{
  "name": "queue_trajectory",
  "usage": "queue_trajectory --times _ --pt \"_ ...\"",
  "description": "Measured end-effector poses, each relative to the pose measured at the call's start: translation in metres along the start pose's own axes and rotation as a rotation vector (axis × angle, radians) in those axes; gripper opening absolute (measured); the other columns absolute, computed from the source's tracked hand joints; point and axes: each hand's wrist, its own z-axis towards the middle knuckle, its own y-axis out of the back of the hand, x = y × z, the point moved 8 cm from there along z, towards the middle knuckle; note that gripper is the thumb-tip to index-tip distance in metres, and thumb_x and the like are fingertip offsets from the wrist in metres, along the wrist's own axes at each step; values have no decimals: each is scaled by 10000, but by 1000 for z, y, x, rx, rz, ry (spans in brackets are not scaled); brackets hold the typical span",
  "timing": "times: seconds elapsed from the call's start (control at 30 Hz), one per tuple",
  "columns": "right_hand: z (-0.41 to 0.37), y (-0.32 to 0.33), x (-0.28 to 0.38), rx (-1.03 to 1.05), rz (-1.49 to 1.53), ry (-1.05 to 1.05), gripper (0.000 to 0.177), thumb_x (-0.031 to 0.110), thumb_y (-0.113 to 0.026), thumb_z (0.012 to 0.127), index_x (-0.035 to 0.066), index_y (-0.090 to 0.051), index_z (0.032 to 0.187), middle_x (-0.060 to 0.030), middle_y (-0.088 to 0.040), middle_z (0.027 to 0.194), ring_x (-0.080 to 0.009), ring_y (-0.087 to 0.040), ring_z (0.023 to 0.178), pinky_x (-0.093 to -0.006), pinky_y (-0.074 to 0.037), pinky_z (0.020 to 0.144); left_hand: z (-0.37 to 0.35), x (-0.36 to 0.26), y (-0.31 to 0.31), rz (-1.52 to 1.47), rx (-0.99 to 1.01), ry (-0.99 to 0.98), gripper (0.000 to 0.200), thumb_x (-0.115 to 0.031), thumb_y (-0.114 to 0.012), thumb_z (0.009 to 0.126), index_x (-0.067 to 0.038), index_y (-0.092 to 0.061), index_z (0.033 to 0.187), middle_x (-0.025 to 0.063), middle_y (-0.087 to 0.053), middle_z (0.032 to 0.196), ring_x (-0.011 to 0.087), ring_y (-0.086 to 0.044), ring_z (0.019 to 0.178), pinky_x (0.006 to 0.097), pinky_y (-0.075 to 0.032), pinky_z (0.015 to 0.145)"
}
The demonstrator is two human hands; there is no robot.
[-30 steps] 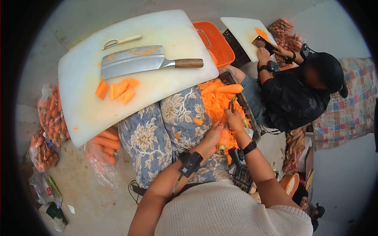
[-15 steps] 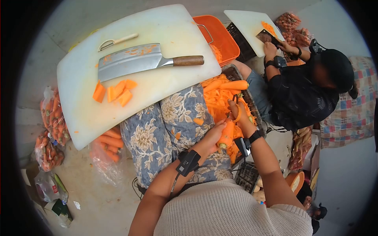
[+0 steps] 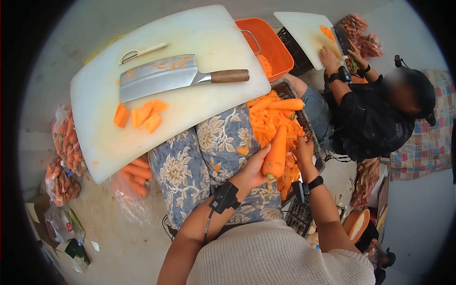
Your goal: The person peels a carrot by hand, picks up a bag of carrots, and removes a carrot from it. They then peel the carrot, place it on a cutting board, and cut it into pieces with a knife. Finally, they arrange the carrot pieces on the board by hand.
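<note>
Contents of the right hand [image 3: 305, 150] cannot be determined: its fingers are curled inward and conceal the palm, so whether it grasps anything is not established. Fingers of the left hand [image 3: 258, 166] are partly hidden behind the carrot [image 3: 275, 154]. The floor of the dark crate [image 3: 311, 129] is covered by peelings [image 3: 271, 124], and its near end is obscured by the right forearm. The bag of carrots [image 3: 136, 179] at left is partly concealed beneath the cutting board [image 3: 204, 40]. The co-worker [image 3: 373, 121] is seen from the side; detail of that person's tool is hard to make out. The corners of the view are cut off by a dark surround.

The carrot is thick, bright orange and smooth-looking, tapering to a blunt tip, with a paler, yellowish stem end. It is held above the near side of the crate, beside the patterned cloth [image 3: 178, 175] over the lap. The left hand grasps it along its left flank. Its long axis runs away from the wearer's body: the stem end points back toward the torso, the narrow end forward and slightly right.

On the board: 1 cleaver [image 3: 159, 78], 1 peeler [image 3: 142, 52] and several cut pieces [image 3: 153, 122].
</note>
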Motion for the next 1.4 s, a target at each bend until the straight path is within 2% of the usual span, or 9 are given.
queue_trajectory --times 0.07,0.2,0.33,0.6,0.67,1.0,1.2,1.33,1.4 --pt "-32 -3 27 -13 88 145 313 234 -564 838 10 -432 1013 -96 -487 987 -207 -513 1002 -353 -502 729 1 -4 -3 146 -15 -66 409 -317 -338 944 -135 -326 1309 147 -520 1156 256 -567 973 326 -483 770" --pt "-92 -22 77 151 -3 368 302 192 -551 860 27 -407 1068 -72 -488 1013 -172 -493 1040 -360 -485 805 7 -7 9 143 -123 -149 412 -348 -328 947 -151 -335 1309 110 -520 1163 218 -542 1025 331 -459 831" --pt "-120 -39 100 194 -37 548 216 139 -574 838 16 -442 955 -98 -502 1003 -142 -508 890 -266 -429 754 5 -7 14 118 -150 -150 424 -380 -339 943 -163 -349 1307 48 -509 1183 164 -515 1064 331 -445 857" --pt "-120 -69 78 86 -450 667 243 159 -606 798 10 -439 892 -125 -508 911 -198 -493 779 -312 -405 680 -2 -11 7 250 -246 -174 397 -342 -353 947 -172 -345 1306 28 -496 1194 141 -514 1058 316 -454 839" --pt "-119 -67 78 113 -345 519 242 173 -606 794 6 -442 855 -124 -499 852 -227 -486 738 -336 -401 668 7 -9 12 262 -163 -175 389 -330 -359 946 -174 -344 1302 27 -492 1197 142 -519 1054 303 -476 801" --pt "-99 -67 74 68 -466 638 261 208 -602 791 -1 -447 774 -119 -487 790 -207 -483 720 -317 -394 632 22 -9 40 278 -288 -214 382 -313 -349 950 -160 -341 1300 24 -483 1206 131 -535 1023 283 -488 780" --pt "-37 -59 57 46 -285 414 291 235 -623 775 -8 -464 751 -105 -501 759 -179 -484 655 -309 -398 585 18 4 54 519 -338 -124 406 -298 -339 954 -149 -306 1331 34 -454 1241 145 -502 1073 305 -461 836" --pt "-26 -79 47 208 -248 322 275 233 -625 779 9 -470 743 -73 -515 728 -147 -489 640 -290 -393 560 4 1 35 300 -389 -127 412 -273 -366 949 -132 -309 1332 38 -446 1247 155 -490 1089 314 -446 859" --pt "-15 -81 43 235 -249 284 234 214 -580 827 65 -420 746 -40 -476 622 -93 -435 437 -255 -335 392 4 -1 38 302 -418 -124 412 -264 -376 946 -126 -315 1329 38 -451 1244 156 -493 1086 312 -445 860"
